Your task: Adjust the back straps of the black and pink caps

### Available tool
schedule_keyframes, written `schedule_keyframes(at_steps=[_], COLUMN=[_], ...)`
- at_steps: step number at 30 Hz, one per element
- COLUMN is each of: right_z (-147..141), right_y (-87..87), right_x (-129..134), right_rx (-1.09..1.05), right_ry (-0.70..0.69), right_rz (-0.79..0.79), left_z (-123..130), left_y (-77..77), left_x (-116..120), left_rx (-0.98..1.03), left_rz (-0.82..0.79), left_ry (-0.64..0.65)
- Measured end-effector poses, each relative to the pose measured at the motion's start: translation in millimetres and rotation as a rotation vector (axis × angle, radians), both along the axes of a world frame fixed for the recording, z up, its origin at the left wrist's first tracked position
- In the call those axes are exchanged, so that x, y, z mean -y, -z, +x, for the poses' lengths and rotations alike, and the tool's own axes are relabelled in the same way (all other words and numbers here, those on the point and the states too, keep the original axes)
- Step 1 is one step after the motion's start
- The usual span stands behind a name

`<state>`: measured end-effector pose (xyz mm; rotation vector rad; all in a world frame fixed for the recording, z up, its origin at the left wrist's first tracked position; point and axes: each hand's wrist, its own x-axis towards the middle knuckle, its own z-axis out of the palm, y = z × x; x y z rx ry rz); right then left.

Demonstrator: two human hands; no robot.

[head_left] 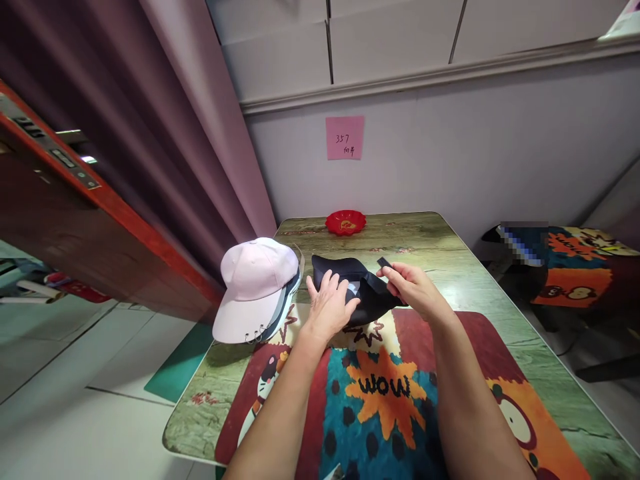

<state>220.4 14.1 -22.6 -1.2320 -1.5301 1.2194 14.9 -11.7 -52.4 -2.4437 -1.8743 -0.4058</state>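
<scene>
At frame centre, the black cap (376, 308) lies under the spread left hand (329, 301), the nearer one, its long axis running left to lower right, while the right hand (411, 285) pinches a dark strip (383, 262) above its right end.

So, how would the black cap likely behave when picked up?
The black cap would probably crease, since its fabric body looks folded near the left hand. Its thin, hollow form suggests lightness, and its uneven outline makes rolling unlikely.
</scene>
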Motion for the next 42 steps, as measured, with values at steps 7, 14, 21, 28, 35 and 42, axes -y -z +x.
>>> schedule_keyframes(at_steps=[7, 14, 21, 28, 35, 42], right_z=[-3, -4, -8, -22, -27, -31], right_y=[-8.2, -10.7, -15.3, -17.8, -15.1, -14.9], right_x=[10, 11, 13, 15, 12, 10], right_rx=[0.178, 0.117, -0.181, -0.287, -0.275, -0.411], right_ry=[-0.217, -0.222, -0.178, -0.091, -0.025, 0.063], right_rz=[-0.047, -0.072, -0.134, -0.137, -0.008, -0.092], left_z=[-14, -26, -23, -1, -1, 12], left_y=[7.4, -13.3, -29.7, -28.0, -31.3, -44.4], left_x=[-1, -5, 2, -4, 1, 17], left_rx=[0.142, 0.438, 0.685, 0.954, 0.790, 0.696], left_rz=[0.030, -0.053, 0.023, 0.068, 0.188, 0.405], left_ry=[0.027, 0.073, 0.154, 0.171, 0.101, 0.143])
